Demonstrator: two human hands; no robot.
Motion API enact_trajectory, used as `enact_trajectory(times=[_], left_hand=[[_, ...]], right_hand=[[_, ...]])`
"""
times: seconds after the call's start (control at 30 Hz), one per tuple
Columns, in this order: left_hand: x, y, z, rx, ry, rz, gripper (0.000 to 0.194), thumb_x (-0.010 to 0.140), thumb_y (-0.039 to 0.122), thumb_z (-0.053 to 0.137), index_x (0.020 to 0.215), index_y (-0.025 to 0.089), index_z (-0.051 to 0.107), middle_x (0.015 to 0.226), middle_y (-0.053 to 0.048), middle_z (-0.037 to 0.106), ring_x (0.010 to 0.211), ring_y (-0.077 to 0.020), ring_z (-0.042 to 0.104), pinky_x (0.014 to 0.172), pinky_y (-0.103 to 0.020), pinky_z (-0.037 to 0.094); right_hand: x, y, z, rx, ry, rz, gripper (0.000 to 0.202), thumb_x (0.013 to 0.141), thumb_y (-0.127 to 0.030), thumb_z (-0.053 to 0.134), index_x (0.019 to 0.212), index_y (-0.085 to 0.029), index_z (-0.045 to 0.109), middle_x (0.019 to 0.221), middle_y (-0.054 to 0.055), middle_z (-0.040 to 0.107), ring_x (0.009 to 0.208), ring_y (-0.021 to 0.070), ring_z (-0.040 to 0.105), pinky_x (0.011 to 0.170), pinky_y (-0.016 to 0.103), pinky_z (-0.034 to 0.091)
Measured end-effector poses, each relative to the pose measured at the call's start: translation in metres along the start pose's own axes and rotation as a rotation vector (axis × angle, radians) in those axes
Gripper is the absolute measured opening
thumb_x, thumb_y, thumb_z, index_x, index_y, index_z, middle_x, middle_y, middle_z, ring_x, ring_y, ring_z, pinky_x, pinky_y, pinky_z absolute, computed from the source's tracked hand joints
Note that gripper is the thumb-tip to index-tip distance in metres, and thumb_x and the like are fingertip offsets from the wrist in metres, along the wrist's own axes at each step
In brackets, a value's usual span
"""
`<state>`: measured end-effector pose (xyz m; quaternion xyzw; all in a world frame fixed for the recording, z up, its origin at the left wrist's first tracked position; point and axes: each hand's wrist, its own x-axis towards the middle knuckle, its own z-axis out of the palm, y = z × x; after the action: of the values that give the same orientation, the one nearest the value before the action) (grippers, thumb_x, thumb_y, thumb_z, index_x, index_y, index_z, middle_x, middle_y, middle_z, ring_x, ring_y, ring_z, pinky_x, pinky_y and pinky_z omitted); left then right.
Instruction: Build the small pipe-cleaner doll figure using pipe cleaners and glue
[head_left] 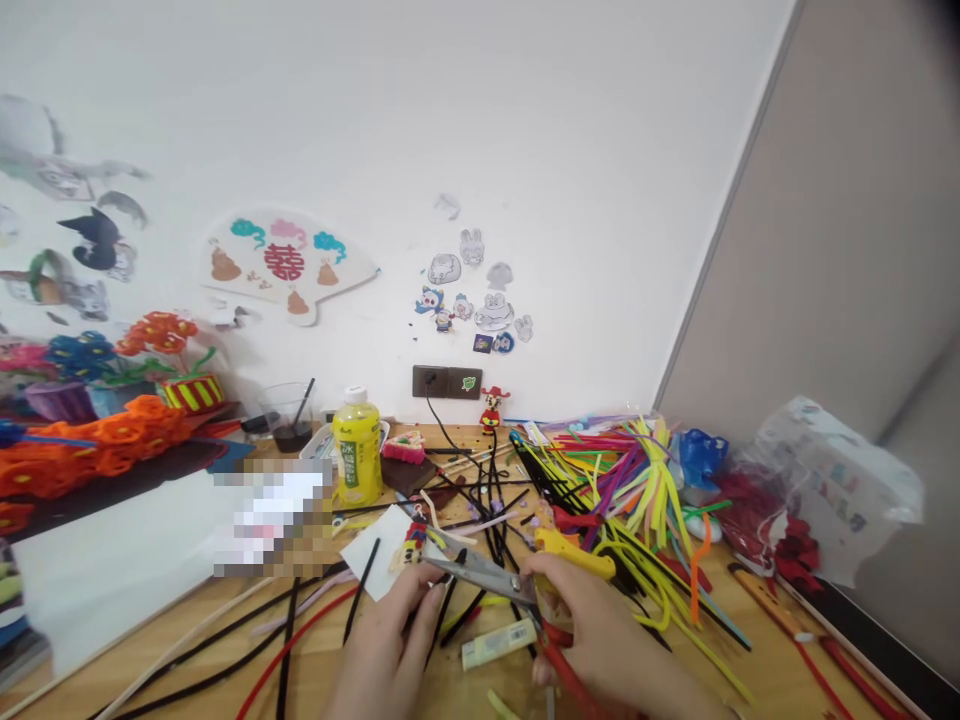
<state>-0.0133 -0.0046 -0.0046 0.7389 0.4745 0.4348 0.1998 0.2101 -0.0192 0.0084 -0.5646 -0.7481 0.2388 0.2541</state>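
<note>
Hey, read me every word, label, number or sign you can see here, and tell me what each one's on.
"囍": red, on the fan-shaped cutout on the wall.
"冰糖雪梨": down the yellow bottle; lower characters are soft.
Too small or blurred to read: print on the pale tube and clear bag.

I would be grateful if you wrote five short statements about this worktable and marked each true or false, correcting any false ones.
1. The right hand holds scissors. True.
2. The yellow bottle stands to the right of the clear cup in the picture. True.
3. The left hand is wrapped around the yellow bottle. False: it is beside the blades of the scissors.
4. A pale tube lies on the table. True.
5. The fan-shaped cutout lies on the table. False: it is on the wall.
</note>
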Motion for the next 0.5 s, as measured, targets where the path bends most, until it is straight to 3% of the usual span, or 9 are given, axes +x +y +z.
enact_trajectory(times=[0.37, 0.5], left_hand=[[-0.004, -0.010, 0.010, -0.047, -0.113, -0.017, 0.019, 0.085, 0.033, 0.040, 0.086, 0.023, 0.057, 0.082, -0.001, 0.068, 0.076, -0.0179, 0.062, 0.068, -0.024, 0.048], [-0.002, -0.008, 0.011, -0.062, -0.111, -0.052, 0.020, 0.084, 0.033, 0.040, 0.086, 0.022, 0.056, 0.076, -0.001, 0.067, 0.068, -0.0174, 0.060, 0.063, -0.024, 0.047]], right_hand=[[0.000, -0.004, 0.003, -0.023, -0.007, -0.034, 0.059, 0.045, -0.029, 0.079, 0.098, -0.026, 0.054, 0.094, -0.002, 0.058, 0.082, 0.0181, 0.052, 0.067, 0.023, 0.036], [-0.001, -0.006, 0.003, -0.065, 0.025, -0.049, 0.055, 0.049, -0.030, 0.077, 0.098, -0.025, 0.054, 0.094, 0.000, 0.058, 0.081, 0.0189, 0.052, 0.068, 0.025, 0.036]])
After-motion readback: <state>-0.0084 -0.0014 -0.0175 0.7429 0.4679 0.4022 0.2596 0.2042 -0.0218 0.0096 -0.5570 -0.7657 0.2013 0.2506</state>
